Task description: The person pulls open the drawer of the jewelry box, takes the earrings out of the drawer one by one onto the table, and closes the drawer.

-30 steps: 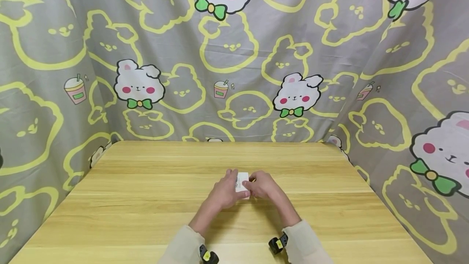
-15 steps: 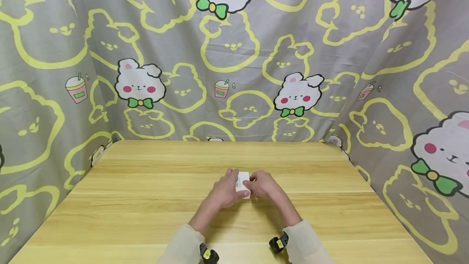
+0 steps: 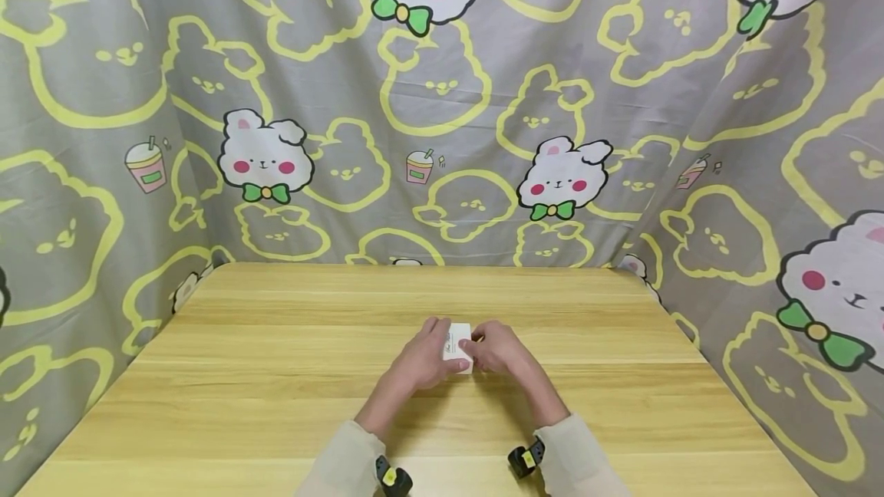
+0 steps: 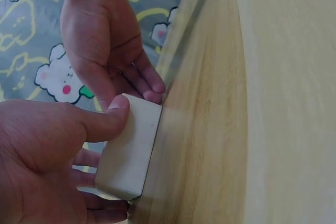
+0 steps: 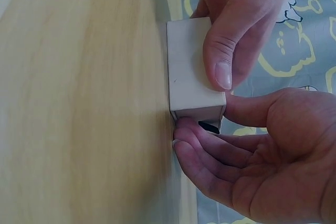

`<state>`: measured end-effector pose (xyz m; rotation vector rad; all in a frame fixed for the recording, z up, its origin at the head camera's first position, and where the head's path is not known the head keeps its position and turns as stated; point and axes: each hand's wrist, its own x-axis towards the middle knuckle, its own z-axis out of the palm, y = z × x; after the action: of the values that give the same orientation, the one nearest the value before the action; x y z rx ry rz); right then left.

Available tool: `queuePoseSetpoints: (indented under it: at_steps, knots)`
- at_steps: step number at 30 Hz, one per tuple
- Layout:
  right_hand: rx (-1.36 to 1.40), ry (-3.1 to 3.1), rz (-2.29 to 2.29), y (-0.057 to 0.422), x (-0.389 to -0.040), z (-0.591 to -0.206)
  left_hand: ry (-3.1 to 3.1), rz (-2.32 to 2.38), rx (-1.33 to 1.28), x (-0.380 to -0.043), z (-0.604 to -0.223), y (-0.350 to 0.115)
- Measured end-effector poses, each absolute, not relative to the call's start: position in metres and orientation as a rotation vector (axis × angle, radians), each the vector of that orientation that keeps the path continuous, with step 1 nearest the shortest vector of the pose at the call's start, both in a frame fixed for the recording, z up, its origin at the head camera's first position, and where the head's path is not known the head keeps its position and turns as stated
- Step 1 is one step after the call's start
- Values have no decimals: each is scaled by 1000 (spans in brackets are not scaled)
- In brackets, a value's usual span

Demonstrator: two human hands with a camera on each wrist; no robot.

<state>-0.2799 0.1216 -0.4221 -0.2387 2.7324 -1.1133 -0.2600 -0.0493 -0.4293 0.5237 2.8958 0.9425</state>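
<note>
box [image 3: 458,334] with small script on its white top is sitting on the wooden table [image 3: 276,390]. the left hand [image 3: 420,360] is gripping one side, thumb pressing the top, fingers curling round. the right hand [image 3: 499,348] is pinching the opposite end, fingers bending in beneath the thumb; a dark patch [image 5: 210,127] is showing there, too shadowed to name for certain.

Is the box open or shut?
Cannot tell: the right wrist view shows a dark patch at one end of the box, but the right hand partly hides that end.
</note>
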Motion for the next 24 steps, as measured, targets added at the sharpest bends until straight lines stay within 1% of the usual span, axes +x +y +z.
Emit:
queuePoseSetpoints:
  at_steps: [15,24]
  knots:
    - [-229,2724,-1113,121,-281,-423,2913,984,464,-262,-430,-47]
    - [-226,2726,-1101,122,-281,-422,2917,1012,480,-262,-430,-47]
